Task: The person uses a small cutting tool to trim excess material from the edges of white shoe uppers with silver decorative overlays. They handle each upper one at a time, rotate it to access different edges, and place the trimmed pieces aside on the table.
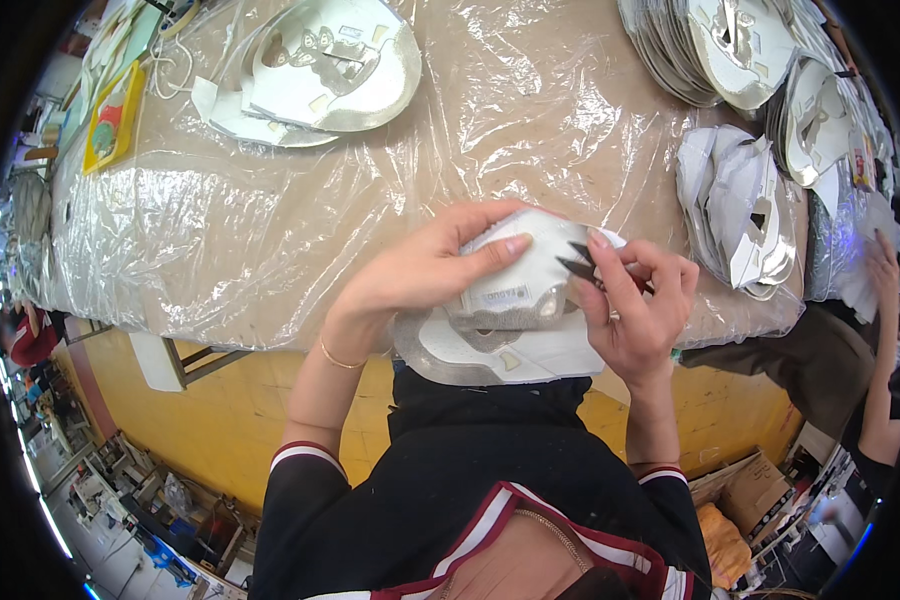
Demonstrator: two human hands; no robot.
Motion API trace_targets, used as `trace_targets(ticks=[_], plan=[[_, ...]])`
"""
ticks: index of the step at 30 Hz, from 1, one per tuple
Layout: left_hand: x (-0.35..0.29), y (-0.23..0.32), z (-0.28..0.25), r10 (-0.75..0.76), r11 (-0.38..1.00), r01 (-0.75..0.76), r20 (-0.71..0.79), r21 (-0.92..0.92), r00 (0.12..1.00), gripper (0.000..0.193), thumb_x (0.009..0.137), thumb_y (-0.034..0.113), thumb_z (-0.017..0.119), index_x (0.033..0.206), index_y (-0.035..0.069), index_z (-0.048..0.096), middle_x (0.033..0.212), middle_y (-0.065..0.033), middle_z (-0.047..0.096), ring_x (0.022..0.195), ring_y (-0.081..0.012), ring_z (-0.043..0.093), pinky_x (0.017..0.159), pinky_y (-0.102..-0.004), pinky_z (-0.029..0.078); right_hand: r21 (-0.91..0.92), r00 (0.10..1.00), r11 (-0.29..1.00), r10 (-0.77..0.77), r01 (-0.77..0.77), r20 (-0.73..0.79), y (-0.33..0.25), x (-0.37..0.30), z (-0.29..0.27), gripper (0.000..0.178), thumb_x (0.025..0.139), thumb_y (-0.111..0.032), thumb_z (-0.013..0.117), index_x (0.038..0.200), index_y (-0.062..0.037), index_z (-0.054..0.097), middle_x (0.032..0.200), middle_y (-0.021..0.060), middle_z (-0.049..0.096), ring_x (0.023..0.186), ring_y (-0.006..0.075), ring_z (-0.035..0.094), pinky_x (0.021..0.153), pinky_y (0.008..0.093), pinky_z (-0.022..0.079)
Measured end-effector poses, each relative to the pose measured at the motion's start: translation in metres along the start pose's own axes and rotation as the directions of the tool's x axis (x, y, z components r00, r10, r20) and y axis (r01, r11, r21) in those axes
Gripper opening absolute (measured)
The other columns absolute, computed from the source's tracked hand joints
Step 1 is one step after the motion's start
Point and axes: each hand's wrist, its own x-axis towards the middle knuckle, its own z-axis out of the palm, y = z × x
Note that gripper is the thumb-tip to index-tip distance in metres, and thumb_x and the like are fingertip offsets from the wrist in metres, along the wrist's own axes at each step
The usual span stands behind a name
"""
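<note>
My left hand [420,262] grips a white and grey shoe upper [545,262], with its thumb pressed on the top face and the other fingers mostly hidden behind the piece. The upper is folded over at the table's near edge, and its lower part [515,358] hangs toward my lap. In my right hand [638,310] is a small pair of thread snips [578,262]. Their dark, pointed blades are slightly apart beside the upper's right edge. I cannot make out any thread between them.
Clear plastic film covers the brown table [370,200]. More shoe uppers [340,70] lie at the far left, near a yellow tray [113,118]. Stacks of uppers [735,45] and light grey pieces [735,205] stand at right. Another person's hand [882,268] shows at the right rim.
</note>
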Motion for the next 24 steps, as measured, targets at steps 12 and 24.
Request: trace_targets(ticks=[12,24], plan=[[0.001,-0.011,0.003,-0.029,0.99,0.042,0.092,-0.134,0.995,0.035,0.099,0.022,0.059,0.127,0.0,0.057,0.113,-0.0056,0.067,0.101,-0.0095,0.06,0.089,-0.0254,0.049,0.19,0.995,0.977,0.096,-0.099,0.025,0.005,0.001,0.003,0.036,0.076,-0.022,0.079,0.111,-0.0158,0.074,0.089,-0.0011,0.061,0.061,0.0116,0.047,0.071,0.0292,0.036],[0.003,-0.006,0.01,0.007,0.998,-0.003,0.074,-0.057,0.997,0.035,0.098,0.022,0.061,0.121,-0.004,0.062,0.101,-0.004,0.069,0.09,-0.0062,0.059,0.079,-0.0241,0.05,0.247,0.988,0.957,0.156,-0.154,0.01,0.007,-0.002,0.006,0.031,0.075,-0.016,0.08,0.105,-0.0174,0.076,0.086,-0.0023,0.061,0.063,0.012,0.049,0.071,0.028,0.035]])
